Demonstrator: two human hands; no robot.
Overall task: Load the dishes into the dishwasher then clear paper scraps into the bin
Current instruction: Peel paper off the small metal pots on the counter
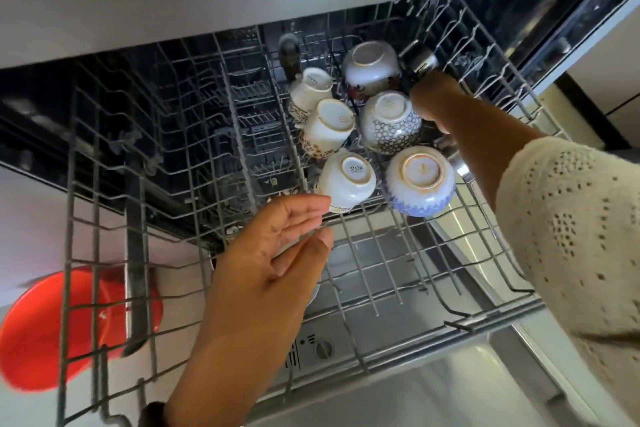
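left fingers (304,215) loosely straight beside the front cup (348,182); right fingers hidden; rack's (381,291) near half bare

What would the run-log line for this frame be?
phase: loading upper rack | left hand: open by white cup | right hand: reaching behind bowls, grip hidden

Left hand (277,253) open, fingers straight; right hand (431,104) reaching, seemingly curled.

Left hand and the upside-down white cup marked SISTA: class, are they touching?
Touching. The head view shows the left hand's fingers meeting the white cup's lower rim, no gap visible.
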